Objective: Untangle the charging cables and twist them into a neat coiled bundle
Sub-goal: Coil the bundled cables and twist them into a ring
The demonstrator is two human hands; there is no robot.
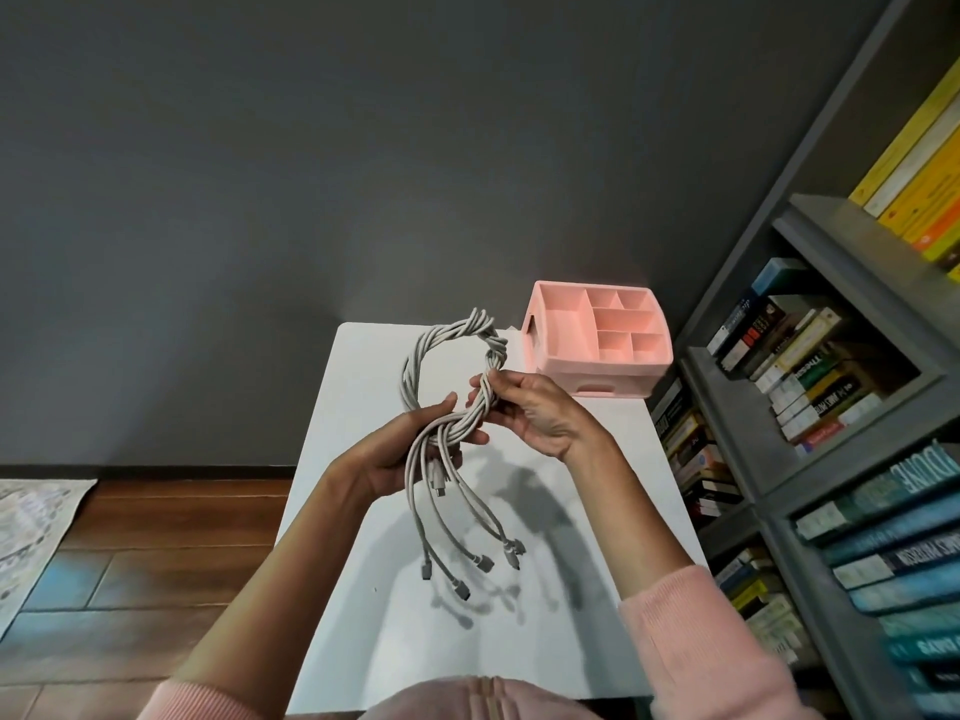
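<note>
Single cam, head-mounted, wide-angle, edges bend. Faces fwd + down over white counter (pixel 363 589) at close range. Forearms enter from bottom; left hand (pixel 402 454), right hand (pixel 540 413) w/ cable bundle (pixel 480 324) near frame centre. Grey wall (pixel 363 148) fills top, bookshelf (pixel 810 241) at right edge, wood floor (pixel 156 537) lower left.

Only the book spines (pixel 810 376) carry print, too blurred and tilted to read surely.
</note>
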